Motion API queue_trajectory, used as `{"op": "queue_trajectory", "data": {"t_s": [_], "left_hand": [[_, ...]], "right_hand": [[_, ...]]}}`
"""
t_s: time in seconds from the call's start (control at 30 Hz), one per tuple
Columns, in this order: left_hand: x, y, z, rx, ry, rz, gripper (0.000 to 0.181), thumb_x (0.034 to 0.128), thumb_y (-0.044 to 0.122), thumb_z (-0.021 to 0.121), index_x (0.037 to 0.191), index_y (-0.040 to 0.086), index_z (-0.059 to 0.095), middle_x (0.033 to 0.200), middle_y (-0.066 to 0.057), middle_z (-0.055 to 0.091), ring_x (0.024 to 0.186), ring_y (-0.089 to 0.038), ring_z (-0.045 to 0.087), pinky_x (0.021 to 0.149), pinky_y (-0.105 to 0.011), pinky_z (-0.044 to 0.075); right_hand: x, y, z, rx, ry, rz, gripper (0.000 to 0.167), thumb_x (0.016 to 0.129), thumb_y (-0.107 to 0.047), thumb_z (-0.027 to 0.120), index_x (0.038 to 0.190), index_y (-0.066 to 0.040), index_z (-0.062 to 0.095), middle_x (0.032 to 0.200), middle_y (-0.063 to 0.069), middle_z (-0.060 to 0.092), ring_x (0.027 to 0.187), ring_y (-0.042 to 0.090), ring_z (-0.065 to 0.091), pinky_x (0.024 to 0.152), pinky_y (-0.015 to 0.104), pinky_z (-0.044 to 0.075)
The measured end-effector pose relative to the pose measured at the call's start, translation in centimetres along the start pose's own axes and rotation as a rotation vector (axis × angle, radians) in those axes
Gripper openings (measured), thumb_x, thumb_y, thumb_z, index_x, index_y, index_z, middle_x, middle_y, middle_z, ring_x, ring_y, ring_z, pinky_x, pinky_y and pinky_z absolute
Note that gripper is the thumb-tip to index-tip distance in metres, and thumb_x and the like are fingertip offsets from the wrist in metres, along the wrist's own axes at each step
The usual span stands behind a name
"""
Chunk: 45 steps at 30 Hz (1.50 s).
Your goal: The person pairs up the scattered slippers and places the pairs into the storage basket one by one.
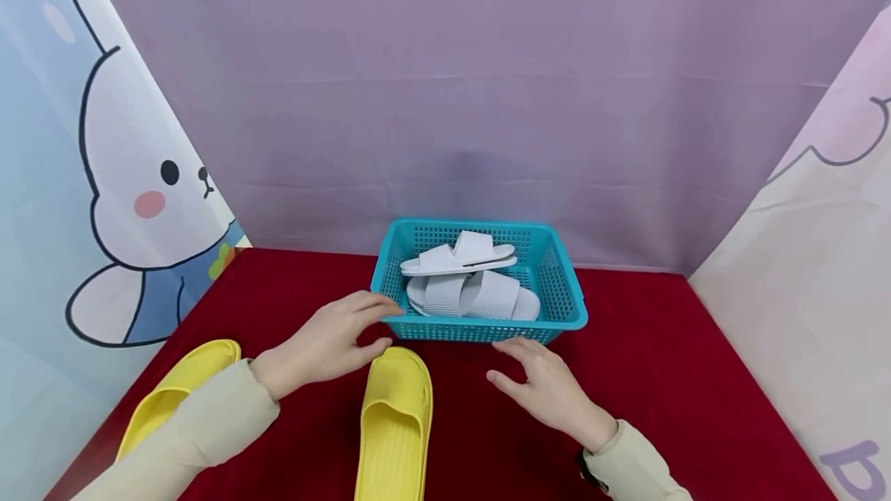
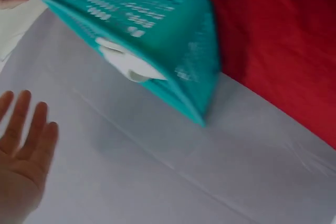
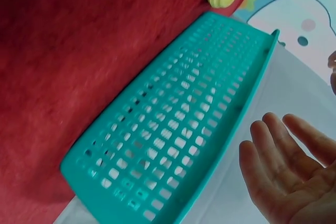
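In the head view a teal plastic basket (image 1: 567, 284) stands at the back of the red cloth, holding several white slippers (image 1: 501, 296), one pair lying on top of the other. My left hand (image 1: 334, 342) hovers by the basket's front left corner, fingers loosely extended and holding nothing. My right hand (image 1: 546, 385) is just in front of the basket's front right side, its fingers relaxed and apart from each other. Below the left hand lies a yellow slipper (image 1: 397, 393), toe toward the basket. Both wrist views show the hands with spread, bare fingers near the basket.
Another yellow slipper (image 1: 181, 377) lies at the left, partly hidden by the left sleeve. Red cloth (image 1: 661, 377) covers the table. A purple curtain (image 1: 487, 99) hangs right behind the basket, with printed sheets at both sides.
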State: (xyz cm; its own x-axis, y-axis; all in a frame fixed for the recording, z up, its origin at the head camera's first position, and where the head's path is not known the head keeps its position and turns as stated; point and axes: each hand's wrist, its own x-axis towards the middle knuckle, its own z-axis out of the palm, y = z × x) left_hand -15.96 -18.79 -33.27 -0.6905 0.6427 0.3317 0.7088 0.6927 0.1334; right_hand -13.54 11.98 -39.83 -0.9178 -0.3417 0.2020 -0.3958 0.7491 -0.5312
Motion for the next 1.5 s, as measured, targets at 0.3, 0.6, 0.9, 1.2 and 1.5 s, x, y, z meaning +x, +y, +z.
{"op": "queue_trajectory", "data": {"t_s": [0.3, 0.6, 0.9, 1.2, 1.5], "left_hand": [[-3.9, -3.9, -0.3, 0.455, -0.03, 0.447, 0.04, 0.0668, 0.021, 0.08, 0.104, 0.015, 0.068, 0.1, 0.001, 0.066, 0.096, -0.017, 0.06, 0.083, -0.031, 0.052], [-8.0, -10.4, -2.1, 0.709, -0.158, 0.716, 0.039, 0.0782, 0.012, 0.07, 0.116, 0.015, 0.059, 0.113, -0.002, 0.062, 0.105, -0.018, 0.057, 0.088, -0.031, 0.049], [-12.5, -16.9, -2.8, 0.473, -0.303, 0.697, 0.079, 0.0713, 0.01, 0.072, 0.141, 0.017, 0.036, 0.137, -0.006, 0.047, 0.121, -0.025, 0.042, 0.113, -0.028, -0.012], [-15.5, -20.8, -3.1, 0.577, -0.41, 0.776, 0.093, 0.0641, 0.041, 0.073, 0.143, 0.019, 0.03, 0.149, -0.001, 0.028, 0.125, -0.021, 0.036, 0.112, -0.031, -0.015], [-17.1, -22.7, -1.5, 0.65, -0.405, 0.768, 0.082, 0.0728, 0.045, 0.065, 0.142, 0.019, 0.031, 0.146, 0.003, 0.033, 0.136, -0.015, 0.023, 0.111, -0.029, -0.015]], "right_hand": [[0.7, -1.0, 1.7, -0.034, -0.106, -0.074, 0.048, 0.086, -0.039, 0.06, 0.122, -0.009, 0.058, 0.119, 0.003, 0.058, 0.111, 0.022, 0.052, 0.091, 0.044, 0.047], [2.0, -2.4, 3.6, -0.002, -0.193, -0.128, 0.053, 0.087, -0.039, 0.059, 0.13, -0.009, 0.05, 0.128, 0.004, 0.053, 0.118, 0.021, 0.048, 0.096, 0.044, 0.043], [3.8, -3.5, 5.6, 0.04, -0.27, -0.181, 0.065, 0.083, -0.044, 0.062, 0.136, -0.013, 0.043, 0.137, 0.002, 0.043, 0.126, 0.019, 0.041, 0.102, 0.043, 0.038], [5.2, -4.4, 7.7, 0.062, -0.327, -0.206, 0.076, 0.08, -0.048, 0.064, 0.139, -0.007, 0.037, 0.14, 0.004, 0.039, 0.126, 0.019, 0.038, 0.103, 0.037, 0.037], [5.8, -4.4, 9.5, 0.048, -0.398, -0.135, 0.081, 0.077, -0.05, 0.066, 0.141, -0.011, 0.034, 0.143, 0.005, 0.036, 0.128, 0.019, 0.036, 0.105, 0.036, 0.036]]}}
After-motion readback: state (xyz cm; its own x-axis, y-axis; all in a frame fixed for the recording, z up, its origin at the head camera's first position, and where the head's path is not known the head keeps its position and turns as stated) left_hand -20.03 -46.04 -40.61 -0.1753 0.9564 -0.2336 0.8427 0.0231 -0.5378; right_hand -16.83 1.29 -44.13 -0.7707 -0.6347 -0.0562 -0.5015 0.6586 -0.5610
